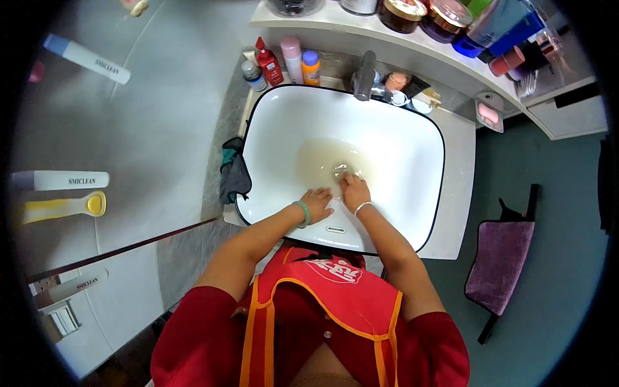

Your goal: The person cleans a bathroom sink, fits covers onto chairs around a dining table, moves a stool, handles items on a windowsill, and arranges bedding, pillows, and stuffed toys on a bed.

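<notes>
A white sink (277, 129) with a black rim holds a shallow pool of murky, yellowish water (316, 158). My left hand (316, 205) lies on the near slope of the basin, fingers stretched out and holding nothing. On its wrist is a green bangle (302, 214). Beside it, my right hand (354, 191) reaches down to the shiny round drain stopper (340, 169), its stretched fingertips at the stopper's near edge. Whether they press on it is unclear. A silver bracelet (363, 207) circles that wrist. The overflow slot (335, 229) shows below both hands.
A dark faucet (365, 74) stands behind the basin, with bottles (292, 59) to its left. Dark cloths (234, 173) hang over the left rim. Jars (401, 14) line the shelf above. A purple towel (500, 266) hangs at right, below a pink soap (487, 113).
</notes>
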`<action>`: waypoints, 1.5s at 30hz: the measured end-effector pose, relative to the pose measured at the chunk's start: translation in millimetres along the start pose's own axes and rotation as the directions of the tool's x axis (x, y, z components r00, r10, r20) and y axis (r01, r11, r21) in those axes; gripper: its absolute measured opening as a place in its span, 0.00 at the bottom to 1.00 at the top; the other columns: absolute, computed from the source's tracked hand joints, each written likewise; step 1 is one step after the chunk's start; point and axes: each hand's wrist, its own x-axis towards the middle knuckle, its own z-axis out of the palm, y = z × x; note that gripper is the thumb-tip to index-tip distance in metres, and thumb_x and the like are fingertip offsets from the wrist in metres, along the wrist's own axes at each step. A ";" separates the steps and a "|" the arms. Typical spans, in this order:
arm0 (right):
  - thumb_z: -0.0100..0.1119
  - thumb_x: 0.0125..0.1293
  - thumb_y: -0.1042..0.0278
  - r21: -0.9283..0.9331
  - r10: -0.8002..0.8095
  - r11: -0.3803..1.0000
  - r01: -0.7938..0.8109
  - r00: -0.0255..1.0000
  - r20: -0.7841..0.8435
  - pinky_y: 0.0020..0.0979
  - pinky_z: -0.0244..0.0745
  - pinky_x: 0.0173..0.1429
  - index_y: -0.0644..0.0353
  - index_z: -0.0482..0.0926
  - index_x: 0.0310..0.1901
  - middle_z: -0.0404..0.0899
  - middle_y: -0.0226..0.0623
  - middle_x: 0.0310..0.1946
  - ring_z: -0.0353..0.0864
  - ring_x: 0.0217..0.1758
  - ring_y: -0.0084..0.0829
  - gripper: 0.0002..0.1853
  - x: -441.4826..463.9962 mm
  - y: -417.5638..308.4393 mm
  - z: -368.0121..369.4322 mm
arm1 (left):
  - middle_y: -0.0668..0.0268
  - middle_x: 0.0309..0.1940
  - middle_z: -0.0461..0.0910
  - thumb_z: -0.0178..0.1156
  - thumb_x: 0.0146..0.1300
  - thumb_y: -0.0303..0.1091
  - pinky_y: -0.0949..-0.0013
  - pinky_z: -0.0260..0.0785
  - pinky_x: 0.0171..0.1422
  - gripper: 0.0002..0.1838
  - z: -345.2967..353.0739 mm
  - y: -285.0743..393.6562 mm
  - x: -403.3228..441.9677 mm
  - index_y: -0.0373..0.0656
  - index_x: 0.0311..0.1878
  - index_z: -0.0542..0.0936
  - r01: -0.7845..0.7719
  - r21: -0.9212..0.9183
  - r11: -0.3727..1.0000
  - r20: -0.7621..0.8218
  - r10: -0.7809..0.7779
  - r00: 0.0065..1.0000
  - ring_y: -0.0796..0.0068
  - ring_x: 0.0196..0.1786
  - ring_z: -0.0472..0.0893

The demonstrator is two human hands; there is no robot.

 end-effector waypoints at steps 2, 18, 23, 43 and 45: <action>0.48 0.54 0.70 -0.059 0.027 0.998 -0.026 0.999 0.023 0.34 0.65 0.47 0.56 0.74 0.43 0.68 0.34 0.46 0.67 0.48 0.34 0.13 0.9 -2.5 -11.2 | 0.58 0.67 0.45 0.38 0.62 0.51 0.53 0.37 0.69 0.32 5.1 1.2 -0.9 0.40 0.64 0.54 0.012 0.008 1.000 -0.022 -0.012 1.000 0.61 0.69 0.45; 0.51 0.54 0.66 -0.096 0.273 0.962 -0.257 0.930 0.248 0.41 0.74 0.43 0.58 0.74 0.40 0.64 0.44 0.47 0.74 0.43 0.43 0.11 52.9 -18.7 -32.5 | 0.59 0.67 0.45 0.35 0.63 0.52 0.53 0.36 0.69 0.31 3.3 -3.6 9.2 0.41 0.64 0.54 0.041 -0.080 0.996 -0.006 -0.042 0.999 0.62 0.70 0.44; 0.51 0.55 0.63 0.098 0.293 0.948 -0.301 0.952 0.086 0.41 0.72 0.43 0.57 0.72 0.42 0.66 0.41 0.47 0.72 0.45 0.41 0.14 31.6 -24.7 -70.1 | 0.57 0.65 0.52 0.38 0.62 0.50 0.51 0.37 0.69 0.29 -16.5 2.9 -5.4 0.42 0.62 0.59 0.125 -0.277 0.953 0.021 -0.124 0.992 0.61 0.68 0.49; 0.48 0.58 0.66 0.471 -0.180 0.877 0.095 0.974 0.139 0.37 0.67 0.51 0.63 0.74 0.40 0.73 0.46 0.43 0.72 0.45 0.45 0.12 -51.6 -71.3 -64.2 | 0.53 0.37 0.75 0.45 0.61 0.40 0.51 0.63 0.44 0.14 16.7 -100.3 -138.8 0.40 0.41 0.70 0.430 -0.643 0.634 -0.693 -0.720 0.025 0.49 0.41 0.73; 0.48 0.58 0.66 0.464 -0.176 0.880 0.098 0.976 0.127 0.38 0.67 0.49 0.63 0.75 0.39 0.74 0.46 0.41 0.72 0.44 0.45 0.11 -62.2 -77.2 -69.2 | 0.48 0.35 0.75 0.43 0.62 0.40 0.50 0.63 0.43 0.14 30.8 -86.6 -155.2 0.37 0.40 0.69 0.369 -0.733 0.571 -0.581 -0.808 0.095 0.45 0.38 0.73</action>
